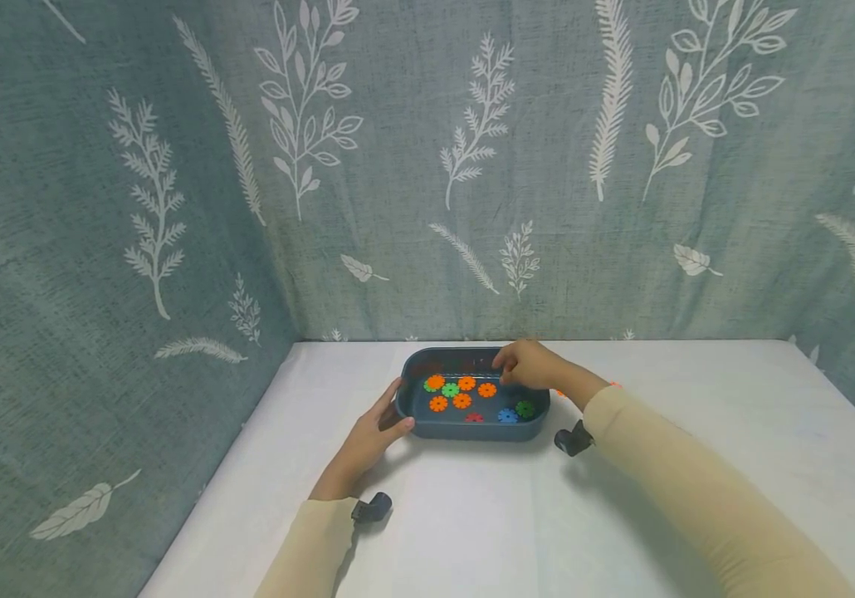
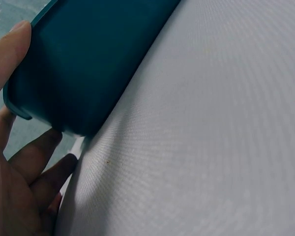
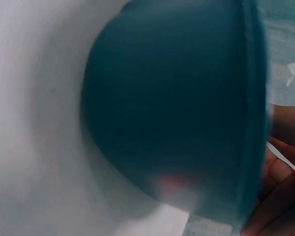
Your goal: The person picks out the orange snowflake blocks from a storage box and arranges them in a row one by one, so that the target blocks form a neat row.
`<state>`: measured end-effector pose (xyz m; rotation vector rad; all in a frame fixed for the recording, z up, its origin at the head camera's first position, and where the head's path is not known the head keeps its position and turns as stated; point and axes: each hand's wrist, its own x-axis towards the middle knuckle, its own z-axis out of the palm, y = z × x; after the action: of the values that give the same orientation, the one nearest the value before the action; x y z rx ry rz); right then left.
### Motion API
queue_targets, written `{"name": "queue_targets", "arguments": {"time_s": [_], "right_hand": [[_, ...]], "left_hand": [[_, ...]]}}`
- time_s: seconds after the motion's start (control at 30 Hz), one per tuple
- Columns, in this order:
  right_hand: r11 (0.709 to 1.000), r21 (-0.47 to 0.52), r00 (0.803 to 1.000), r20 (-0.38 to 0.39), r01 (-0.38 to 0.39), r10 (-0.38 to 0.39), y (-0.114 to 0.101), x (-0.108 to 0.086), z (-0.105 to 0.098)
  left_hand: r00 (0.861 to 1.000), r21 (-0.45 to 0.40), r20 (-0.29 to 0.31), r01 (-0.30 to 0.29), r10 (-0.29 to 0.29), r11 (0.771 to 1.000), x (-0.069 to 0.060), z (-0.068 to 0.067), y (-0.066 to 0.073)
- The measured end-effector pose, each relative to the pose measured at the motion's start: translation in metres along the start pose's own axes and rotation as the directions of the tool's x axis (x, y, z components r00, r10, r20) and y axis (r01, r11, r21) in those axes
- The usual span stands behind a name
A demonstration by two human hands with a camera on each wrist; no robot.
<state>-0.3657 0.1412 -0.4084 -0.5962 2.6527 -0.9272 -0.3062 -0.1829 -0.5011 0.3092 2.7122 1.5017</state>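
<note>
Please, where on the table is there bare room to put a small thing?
The table is bare before the tray, between left sleeve and right sleeve, and right of the right sleeve. Another strip lies between left hand and left curtain. Crowded: inside the tray, with discs under the right hand.

right hand [image 1: 535, 364], head view centre: too small to tell any hold | orange piece [image 1: 615, 384], right of centre: mostly hidden behind right sleeve [image 1: 696, 482], itself cut off lower right | dark teal tray [image 3: 172, 98], right-wrist view: blurred, cropped at top; red smear [image 3: 173, 182], lower middle, unidentifiable | left hand [image 2: 24, 182], left-wrist view: cropped at left
</note>
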Motion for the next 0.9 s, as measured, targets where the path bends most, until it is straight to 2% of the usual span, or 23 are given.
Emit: {"name": "queue_targets", "arguments": {"time_s": [0.23, 0.67, 0.9], "right_hand": [[0.999, -0.034, 1.000, -0.010, 0.006, -0.007, -0.004, 0.009, 0.016], [0.992, -0.110, 0.998, -0.017, -0.062, 0.060, -0.006, 0.021, 0.029], [0.973, -0.188, 0.991, -0.016, -0.135, 0.135, -0.006, 0.026, 0.035]], "left_hand": [[1.000, 0.009, -0.002, -0.010, 0.010, 1.000, 0.000, 0.000, 0.000], [1.000, 0.008, -0.005, -0.022, 0.022, 1.000, -0.002, 0.000, 0.002], [1.000, 0.011, -0.002, -0.013, 0.013, 1.000, -0.002, 0.000, 0.002]]}}
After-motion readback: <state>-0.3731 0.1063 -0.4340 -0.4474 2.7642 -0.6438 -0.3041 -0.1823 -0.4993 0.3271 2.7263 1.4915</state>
